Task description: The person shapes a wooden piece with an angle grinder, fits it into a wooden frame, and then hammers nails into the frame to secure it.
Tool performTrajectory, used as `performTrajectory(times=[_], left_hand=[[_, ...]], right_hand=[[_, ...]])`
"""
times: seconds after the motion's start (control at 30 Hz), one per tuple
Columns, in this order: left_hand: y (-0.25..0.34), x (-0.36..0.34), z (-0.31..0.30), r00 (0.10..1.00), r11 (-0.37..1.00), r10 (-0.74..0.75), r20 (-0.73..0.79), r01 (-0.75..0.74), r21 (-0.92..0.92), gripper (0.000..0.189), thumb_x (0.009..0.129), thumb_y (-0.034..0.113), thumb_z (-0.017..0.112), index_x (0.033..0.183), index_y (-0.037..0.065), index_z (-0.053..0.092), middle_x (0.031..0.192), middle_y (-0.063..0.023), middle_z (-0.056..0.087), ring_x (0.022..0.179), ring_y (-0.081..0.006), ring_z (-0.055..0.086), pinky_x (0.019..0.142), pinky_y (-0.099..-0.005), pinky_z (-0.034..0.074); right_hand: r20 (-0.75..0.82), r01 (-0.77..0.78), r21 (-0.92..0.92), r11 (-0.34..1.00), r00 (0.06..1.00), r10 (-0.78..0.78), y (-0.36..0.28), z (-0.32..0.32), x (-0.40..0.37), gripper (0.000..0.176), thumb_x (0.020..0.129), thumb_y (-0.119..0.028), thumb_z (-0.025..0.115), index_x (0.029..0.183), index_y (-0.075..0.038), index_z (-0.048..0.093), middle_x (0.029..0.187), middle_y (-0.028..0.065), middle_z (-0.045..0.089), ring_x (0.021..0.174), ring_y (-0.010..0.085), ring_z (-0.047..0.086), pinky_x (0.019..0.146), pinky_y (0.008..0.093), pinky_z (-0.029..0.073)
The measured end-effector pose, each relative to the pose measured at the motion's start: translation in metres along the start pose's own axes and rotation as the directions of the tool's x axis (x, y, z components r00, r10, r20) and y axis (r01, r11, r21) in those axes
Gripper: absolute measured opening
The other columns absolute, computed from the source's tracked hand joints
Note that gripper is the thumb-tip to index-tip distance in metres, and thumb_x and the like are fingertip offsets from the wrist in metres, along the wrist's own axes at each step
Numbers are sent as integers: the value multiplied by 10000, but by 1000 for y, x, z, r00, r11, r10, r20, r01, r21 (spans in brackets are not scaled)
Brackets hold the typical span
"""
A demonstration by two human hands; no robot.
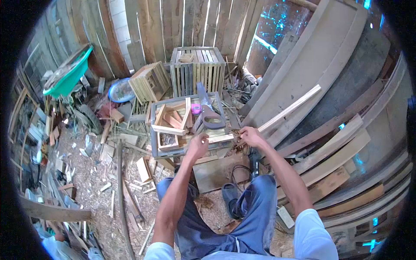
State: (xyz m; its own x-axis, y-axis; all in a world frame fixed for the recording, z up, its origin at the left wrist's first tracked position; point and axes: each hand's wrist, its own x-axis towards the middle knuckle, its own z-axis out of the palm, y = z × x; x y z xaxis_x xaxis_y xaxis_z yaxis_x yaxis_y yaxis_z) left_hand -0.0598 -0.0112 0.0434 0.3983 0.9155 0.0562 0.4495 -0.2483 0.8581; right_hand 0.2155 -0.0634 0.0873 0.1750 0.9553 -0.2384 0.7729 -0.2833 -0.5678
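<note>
- left hand (198, 145) is at the near side of the slatted tabletop (162, 152), fingers drawn in narrow by the end of a short pale strip (221, 138). can't tell if it's actually gripped.
- right hand (252, 136) is just off the right edge, fingers bent near the low end of a long pale strip (290, 108). can't tell if it's holding that either.
- handsaw (212, 119) lies on top beside a pink tape measure (196, 108), small wooden frames (169, 129) to the left.
- imo the saw could slide or nick a knuckle if the slats get bumped, cos it's lying loose so close.
- the long strip looks like it could slip if its low end gets knocked.
- black power tool (254, 162) and its cord (234, 171) are right by the feet, easy snag if a foot shifts.
</note>
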Motion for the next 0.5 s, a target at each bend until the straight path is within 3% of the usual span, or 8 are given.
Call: performTrajectory(times=[0.13,0.17,0.23,0.27,0.37,0.4,0.43,0.5], left_hand=[[-26,13,-29,995,997,3,-103,5,83,268,861,148,577,1056,-7,674,934,-246,699,858,-357,694,766,-408,531],[-29,14,-30,983,993,-118,-139,114,-31,254,867,151,555,1007,-24,675,934,-260,694,876,-384,690,762,-450,534],[-19,12,-37,975,982,-137,-177,156,104,277,862,178,553,973,-50,665,952,-284,683,895,-423,675,784,-483,534],[-22,10,-32,977,972,-149,-150,173,162,286,860,190,558,965,-54,663,950,-294,678,902,-434,669,794,-491,533],[-40,5,-15,979,920,-176,-105,202,335,318,856,230,579,941,-67,654,928,-332,661,926,-473,652,831,-513,532],[-49,6,-10,972,910,-214,-93,233,344,319,855,229,584,941,-70,652,922,-333,660,919,-475,654,828,-514,533],[-53,9,-6,965,900,-248,-82,261,349,320,853,228,589,941,-74,651,915,-334,659,912,-478,655,825,-516,534],[-55,11,3,956,891,-265,-125,293,348,320,851,224,592,915,-83,654,906,-336,658,883,-476,661,804,-517,539]], right_hand=[[-65,-36,-205,978,998,23,-5,28,25,286,840,-176,634,1095,-79,720,1061,208,694,1039,350,660,908,423,520],[-77,-91,-213,973,994,76,-4,35,29,276,834,-177,638,1078,-85,727,1062,207,694,1041,349,660,914,424,518],[-93,-195,-226,954,980,178,-2,53,35,257,823,-179,644,1045,-95,742,1063,205,695,1046,346,661,926,427,513],[-174,-189,-179,966,972,158,-3,56,26,228,825,-189,643,1002,-99,755,1032,200,705,1013,336,678,887,418,531],[-130,-173,-284,943,981,141,17,68,40,296,862,-264,586,882,-11,738,949,217,710,921,354,698,800,443,554],[51,-352,92,931,936,349,38,72,61,385,885,-335,563,885,10,733,948,238,704,940,376,690,845,452,536],[-106,-224,65,972,967,230,40,71,64,449,901,-377,548,926,36,721,982,278,688,985,405,671,893,461,516],[-185,-258,-2,966,950,253,26,67,55,498,911,-407,535,967,57,708,1019,308,670,1025,429,650,924,476,498]])
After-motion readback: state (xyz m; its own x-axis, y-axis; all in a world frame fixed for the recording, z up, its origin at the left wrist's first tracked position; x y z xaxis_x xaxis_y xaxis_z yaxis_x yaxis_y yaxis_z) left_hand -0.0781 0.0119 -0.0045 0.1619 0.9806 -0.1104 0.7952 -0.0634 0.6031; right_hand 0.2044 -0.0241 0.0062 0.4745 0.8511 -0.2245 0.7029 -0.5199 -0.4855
